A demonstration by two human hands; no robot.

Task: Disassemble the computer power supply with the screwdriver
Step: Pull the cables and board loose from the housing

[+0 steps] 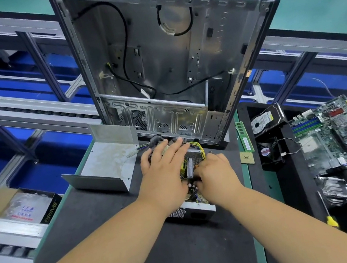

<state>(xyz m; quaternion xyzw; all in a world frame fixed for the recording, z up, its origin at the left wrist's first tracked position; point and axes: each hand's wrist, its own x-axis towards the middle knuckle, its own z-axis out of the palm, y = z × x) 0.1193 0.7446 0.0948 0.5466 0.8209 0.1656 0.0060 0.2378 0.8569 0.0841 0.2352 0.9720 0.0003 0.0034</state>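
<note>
Power supply [194, 208] sat open-topped on the black mat [188, 255] of the bench, right in front of the upright empty PC case [168, 63]. Its internals were exposed: a finned heatsink [190, 170], and yellow and black wires [197, 147] bunching at the far end.

Left hand [164, 176] lay flat over the far half of the unit, fingers straight and spread, fingertips reaching the cable bundle near the case. Grip wide, pressing, not clasping anything.

Right hand [218, 177] was down on the near right part of the board, fingers curled in among the components. Whether that grip actually held a part I couldn't tell; fingertips were hidden.

Removed sheet-metal cover [106, 163] lay to the left of the unit, inner side up, just beside it.

Screwdriver [328, 213], yellow handle, lay well apart on the right, in neither hand, next to a finned cooler [335, 191].

Also on the right: RAM stick [244, 136], CPU chip [247, 157], small fan [270, 152], hard drive [266, 120], motherboard [340, 135].
</note>
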